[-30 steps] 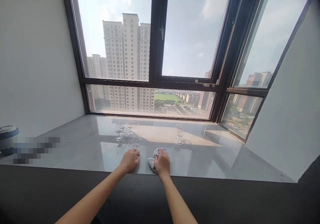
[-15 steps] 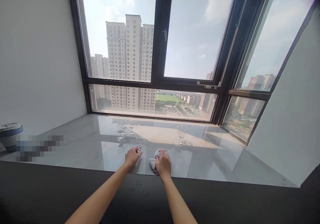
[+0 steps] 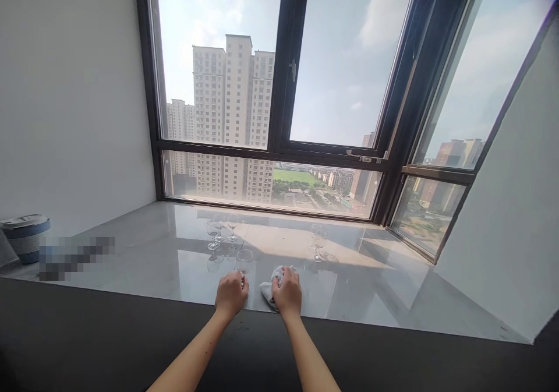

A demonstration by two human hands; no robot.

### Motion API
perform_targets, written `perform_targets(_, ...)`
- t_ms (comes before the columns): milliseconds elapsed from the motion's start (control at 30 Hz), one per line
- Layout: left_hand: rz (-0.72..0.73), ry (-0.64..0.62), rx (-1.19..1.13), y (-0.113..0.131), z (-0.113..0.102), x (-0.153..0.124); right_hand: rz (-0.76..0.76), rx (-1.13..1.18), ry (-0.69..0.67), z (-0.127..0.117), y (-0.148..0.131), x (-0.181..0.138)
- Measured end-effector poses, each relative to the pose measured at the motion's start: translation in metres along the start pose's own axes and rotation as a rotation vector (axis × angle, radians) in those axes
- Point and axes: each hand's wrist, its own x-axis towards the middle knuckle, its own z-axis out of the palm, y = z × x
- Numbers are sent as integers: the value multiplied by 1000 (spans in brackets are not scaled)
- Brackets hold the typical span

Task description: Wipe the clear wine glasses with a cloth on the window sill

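Observation:
My left hand (image 3: 231,293) is closed around the stem of a clear wine glass (image 3: 244,259) that stands upright near the front edge of the glossy grey window ledge (image 3: 144,252). My right hand (image 3: 287,290) lies just to its right, fingers closed on a crumpled light grey cloth (image 3: 271,280) resting on the ledge. Further back stand three more wine glasses (image 3: 220,232) in a group at the left, and a pair of glasses (image 3: 318,243) at the right.
A dark band (image 3: 109,345) runs along the ledge's front edge. At the far left sits a round grey-and-blue container (image 3: 25,237) beside a blurred patch. A large black-framed window (image 3: 279,118) closes the back; white walls flank both sides.
Both hands have drawn slightly nearer to the ledge's front edge, the left one keeping hold of the glass, and the camera view has shifted a little.

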Motion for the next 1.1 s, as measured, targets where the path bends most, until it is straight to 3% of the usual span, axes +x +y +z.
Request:
perform_targets(133,20,16,-6,0,0,-1,-1,16,24,-7,-5,-3)
perform_targets(300,-10,-6,-38,-4,1,-2,-199,71,-269,-15,-5,-4)
perform_targets(400,-9,-1,-58,-5,3,-1,-313,105,-349,-14,1,-7)
perform_targets(633,-33,-10,-74,-1,0,-2,-94,300,-225,-7,8,7)
perform_targets(767,-40,-38,-76,2,-3,-3,-96,532,39,-23,-23,35)
perform_targets(833,-37,-41,-74,2,-4,-4,-172,569,95,-38,-50,47)
perform_targets(967,-23,-46,-80,3,-6,-4,-434,358,-167,-63,-99,59)
perform_targets(1033,-10,-56,-84,2,-6,-4,-543,134,-311,-64,-115,57)
perform_targets(1100,-5,-65,-80,0,-5,-4,-621,-49,-371,-58,-124,52)
